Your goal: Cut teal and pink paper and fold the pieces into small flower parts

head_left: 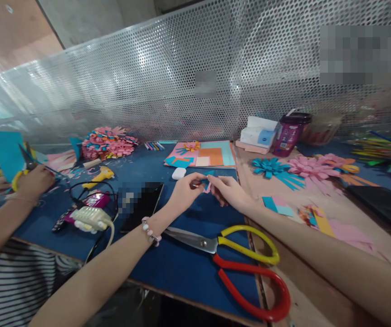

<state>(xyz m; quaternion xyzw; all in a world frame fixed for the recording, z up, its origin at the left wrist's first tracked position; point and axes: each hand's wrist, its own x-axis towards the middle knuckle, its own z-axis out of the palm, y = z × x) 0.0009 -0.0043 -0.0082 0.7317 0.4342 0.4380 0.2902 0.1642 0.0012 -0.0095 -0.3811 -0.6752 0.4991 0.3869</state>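
Over the blue tabletop, my left hand and my right hand meet with fingertips pinched. Between them is a small piece of blue and pink paper, partly hidden by the fingers. A bracelet of pale beads circles my left wrist. Below my hands lie large scissors with one yellow and one red handle. A white rounded case sits just beyond my left hand. Farther back, a stack of coloured paper sheets carries an orange and pink paper flower.
At left, a co-worker's hand holds scissors by blue paper. Nearby are a yellow glue gun, a power strip, a phone and piled paper flowers. Right: blue and pink flowers, a purple cup.
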